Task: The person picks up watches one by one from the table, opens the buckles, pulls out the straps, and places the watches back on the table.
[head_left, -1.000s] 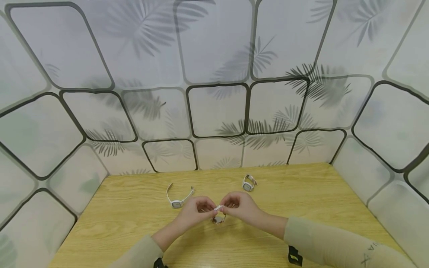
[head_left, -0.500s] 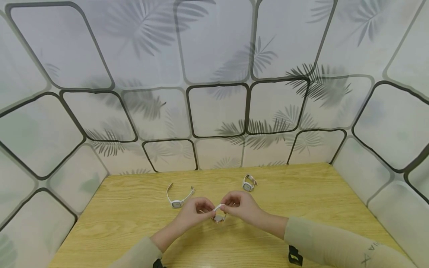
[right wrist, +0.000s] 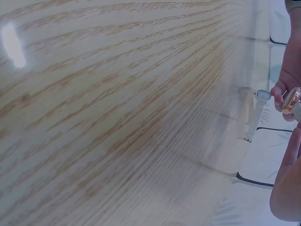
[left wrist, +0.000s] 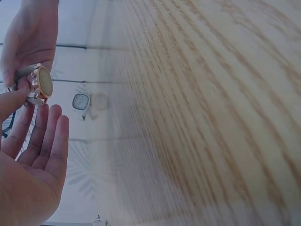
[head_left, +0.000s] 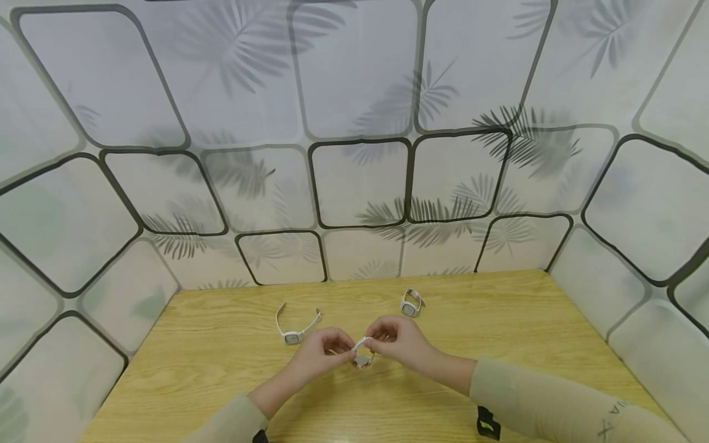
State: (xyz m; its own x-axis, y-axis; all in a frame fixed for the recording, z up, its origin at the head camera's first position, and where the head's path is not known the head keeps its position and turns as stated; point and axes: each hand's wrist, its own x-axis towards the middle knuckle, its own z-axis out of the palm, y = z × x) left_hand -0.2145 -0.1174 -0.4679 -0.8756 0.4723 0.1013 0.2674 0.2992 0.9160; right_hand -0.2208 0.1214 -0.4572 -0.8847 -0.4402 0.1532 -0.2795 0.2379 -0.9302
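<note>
Both hands meet over the middle of the table, on a wristwatch with a white strap and a rose-gold case. My left hand pinches the strap on its left side between thumb and fingers. At the upper right of the strap, the thumb and fingertips of my right hand pinch it. The strap arches above the case, which hangs below the fingertips. In the left wrist view the case shows its round rose-gold rim. Fingers partly hide the strap ends and any buckle.
A white watch with a squarish face lies with its strap spread apart, left of the hands. Another white watch, its strap looped, stands farther back on the right. The wooden table meets patterned cloth walls at the back and sides.
My fingertips have drawn slightly apart along the strap, so more of its white band shows between them. The left hand has dropped a little. The other two watches have stayed put.
</note>
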